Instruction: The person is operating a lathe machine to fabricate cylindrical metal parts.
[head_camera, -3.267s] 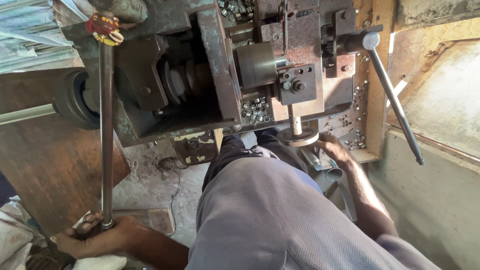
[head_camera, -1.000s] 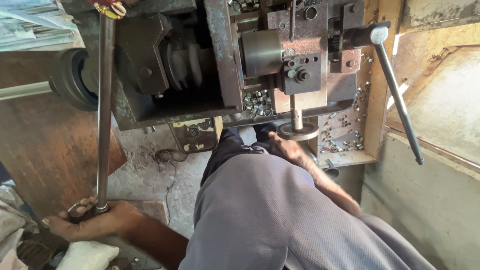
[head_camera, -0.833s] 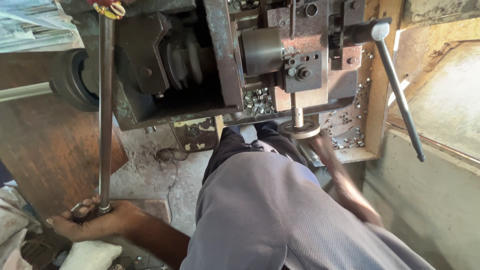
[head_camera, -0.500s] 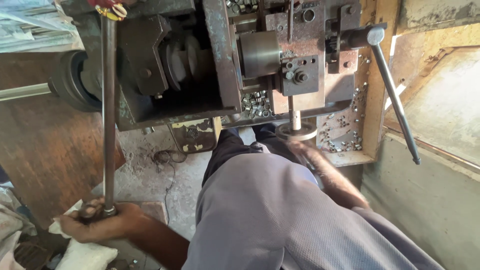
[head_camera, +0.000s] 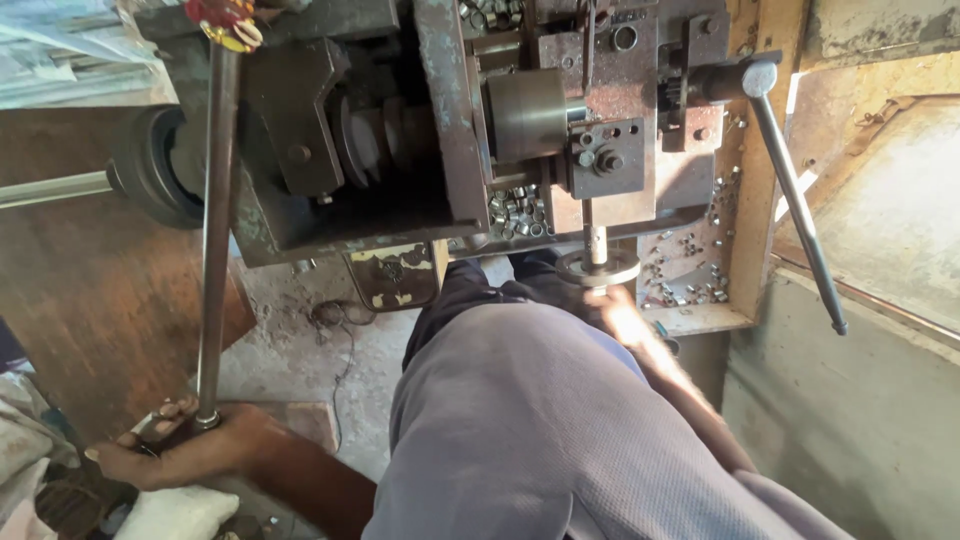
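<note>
single head-worn view, looking steeply down from close above the person's knee, facing the machine ahead

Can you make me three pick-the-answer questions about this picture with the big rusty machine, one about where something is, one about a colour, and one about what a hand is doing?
1. Where does the pile of small metal rings lie?
A. inside the machine, below the round metal drum
B. on the person's lap
C. on the wooden board at the left

2. What colour are the trousers over the person's knee?
A. bright green
B. grey
C. yellow

3. What is the left hand doing?
A. resting flat on the knee
B. holding a cup
C. closed around the bottom end of the long metal rod

Answers: 1 A, the rings sit heaped in the machine under the drum. 2 B, the cloth on the knee is plain grey. 3 C, its fingers wrap the rod's lower end, while the right hand reaches up by the small round wheel.
</note>
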